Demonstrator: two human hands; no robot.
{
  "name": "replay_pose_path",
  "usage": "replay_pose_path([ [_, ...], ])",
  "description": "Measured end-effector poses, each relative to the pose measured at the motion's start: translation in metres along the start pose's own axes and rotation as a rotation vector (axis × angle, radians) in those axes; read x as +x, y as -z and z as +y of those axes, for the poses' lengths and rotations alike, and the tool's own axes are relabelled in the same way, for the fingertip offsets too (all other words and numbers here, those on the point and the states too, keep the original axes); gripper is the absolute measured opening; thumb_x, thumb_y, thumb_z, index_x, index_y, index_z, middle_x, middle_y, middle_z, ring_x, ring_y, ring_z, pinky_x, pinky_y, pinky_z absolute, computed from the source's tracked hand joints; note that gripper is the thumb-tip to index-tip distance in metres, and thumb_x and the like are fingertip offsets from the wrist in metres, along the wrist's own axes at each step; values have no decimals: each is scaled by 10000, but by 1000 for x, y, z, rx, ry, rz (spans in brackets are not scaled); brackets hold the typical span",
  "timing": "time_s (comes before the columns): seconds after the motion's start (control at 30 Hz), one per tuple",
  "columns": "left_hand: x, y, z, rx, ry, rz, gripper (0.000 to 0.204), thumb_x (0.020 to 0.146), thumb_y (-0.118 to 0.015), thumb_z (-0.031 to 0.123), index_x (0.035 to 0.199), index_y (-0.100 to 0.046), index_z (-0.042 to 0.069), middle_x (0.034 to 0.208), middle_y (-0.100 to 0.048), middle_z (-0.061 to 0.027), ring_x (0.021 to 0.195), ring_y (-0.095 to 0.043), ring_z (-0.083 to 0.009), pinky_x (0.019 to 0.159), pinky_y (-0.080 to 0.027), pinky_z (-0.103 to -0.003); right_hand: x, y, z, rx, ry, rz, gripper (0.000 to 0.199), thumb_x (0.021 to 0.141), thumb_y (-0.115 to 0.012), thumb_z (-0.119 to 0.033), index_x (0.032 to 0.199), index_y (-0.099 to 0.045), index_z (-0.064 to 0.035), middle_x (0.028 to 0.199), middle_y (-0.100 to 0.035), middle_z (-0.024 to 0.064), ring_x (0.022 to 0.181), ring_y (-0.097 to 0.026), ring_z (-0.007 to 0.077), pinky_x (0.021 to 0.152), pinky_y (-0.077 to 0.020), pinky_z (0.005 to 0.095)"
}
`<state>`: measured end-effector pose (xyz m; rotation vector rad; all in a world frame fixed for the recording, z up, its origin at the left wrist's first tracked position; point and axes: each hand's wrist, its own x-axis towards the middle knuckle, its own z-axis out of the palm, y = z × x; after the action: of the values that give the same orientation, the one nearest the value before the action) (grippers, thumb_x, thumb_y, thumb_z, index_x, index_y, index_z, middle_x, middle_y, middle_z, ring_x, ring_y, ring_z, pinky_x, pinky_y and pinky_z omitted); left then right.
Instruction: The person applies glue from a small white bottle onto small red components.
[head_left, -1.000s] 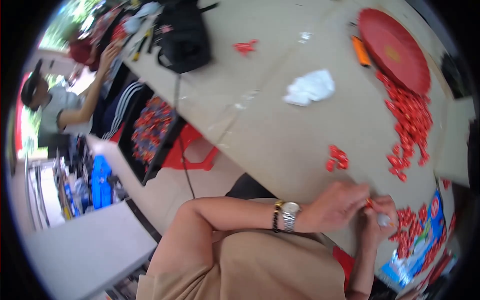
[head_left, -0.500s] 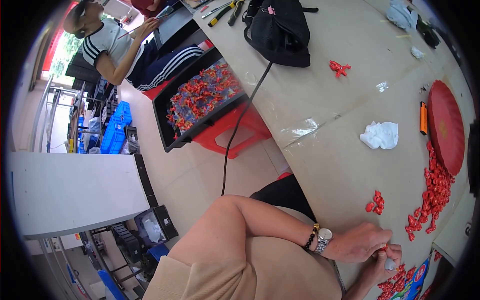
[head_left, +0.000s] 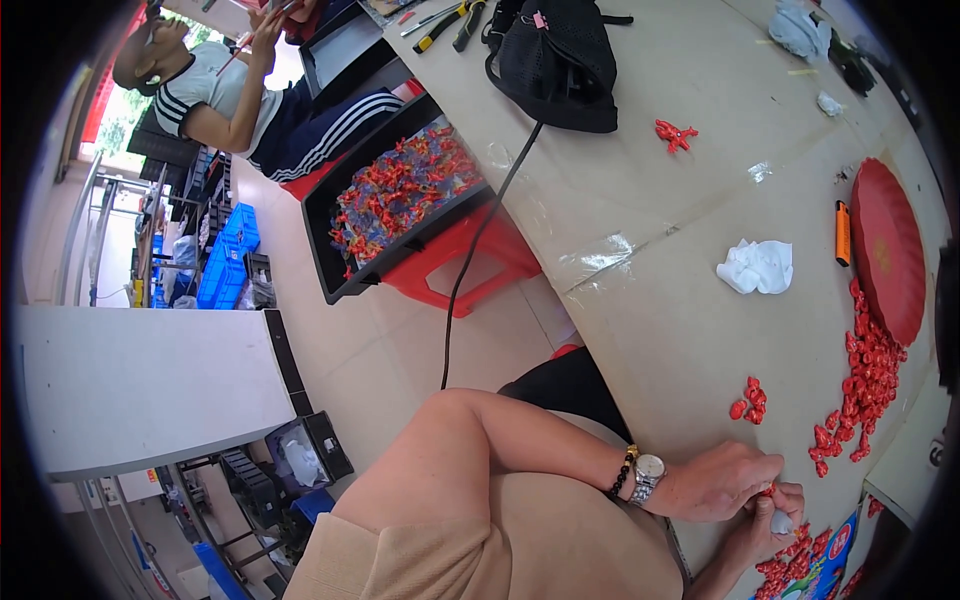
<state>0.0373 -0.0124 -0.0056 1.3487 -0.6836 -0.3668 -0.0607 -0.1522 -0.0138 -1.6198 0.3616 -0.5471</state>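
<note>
At the lower right, my left hand (head_left: 715, 482), with a watch (head_left: 649, 470) and beaded bracelet on its wrist, has its fingers pinched together. It meets my right hand (head_left: 752, 538), which is closed just below it. A small red piece (head_left: 768, 491) shows between the fingers of both hands, mostly covered by them. A pale whitish thing (head_left: 781, 522) sits at my right thumb; its kind is unclear. Beside the hands lie several loose red pieces (head_left: 795, 562) on a colourful printed sheet (head_left: 838, 550). A small cluster of red pieces (head_left: 750, 402) is just beyond.
A long heap of red pieces (head_left: 868, 385) leads to a red scalloped tray (head_left: 888, 255). Near it are an orange-handled tool (head_left: 842, 232) and crumpled tissue (head_left: 755, 267). A black bag (head_left: 557, 70) and red figure (head_left: 675, 136) lie farther off. A full black crate (head_left: 327, 245) stands left; a person sits behind.
My hands stay nearly in place around the red piece. The seated person's hands have risen and the head has turned. The view has shifted slightly.
</note>
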Motion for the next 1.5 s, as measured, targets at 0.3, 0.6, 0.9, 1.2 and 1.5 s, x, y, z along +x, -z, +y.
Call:
replay_pose_path([
  [0.3,-1,2,1,4,5,-26,189,835,-523,23,767,-347,6,615,-442,-175,586,-470,-392,499,-342,-429,1,-2,-1,-18,-5,-5,218,784,-740,-100,798,-537,-20,818,-519,52,605,-438,64,487,-344,171],
  [0.6,-1,1,2,-15,15,-2,185,808,-516,18,737,-350,-17,602,-470,-217,569,-472,-411,489,-339,-436,1,-2,-2,0,-5,-9,229,782,-742,-102,802,-526,-26,814,-518,49,607,-444,66,493,-354,174],
  [0.9,-2,3,3,7,12,-27,183,820,-526,17,760,-353,3,622,-453,-175,585,-477,-383,500,-353,-417,2,-1,-2,-1,-28,-7,218,784,-736,-97,804,-532,-24,812,-516,49,601,-434,66,488,-342,174],
  [1.2,-2,2,2,4,5,-15,183,823,-523,14,760,-352,1,618,-450,-171,576,-474,-374,496,-349,-414,2,-3,-2,-20,-10,-6,240,783,-749,-129,807,-534,-24,807,-519,45,608,-440,65,489,-342,172],
  [1.5,-1,4,6,-19,11,-15,192,843,-505,53,754,-348,-12,619,-471,-215,594,-481,-415,502,-342,-447,2,-4,-3,-42,-7,-1,249,780,-754,-135,800,-534,-20,804,-519,49,606,-440,66,491,-344,172],
])
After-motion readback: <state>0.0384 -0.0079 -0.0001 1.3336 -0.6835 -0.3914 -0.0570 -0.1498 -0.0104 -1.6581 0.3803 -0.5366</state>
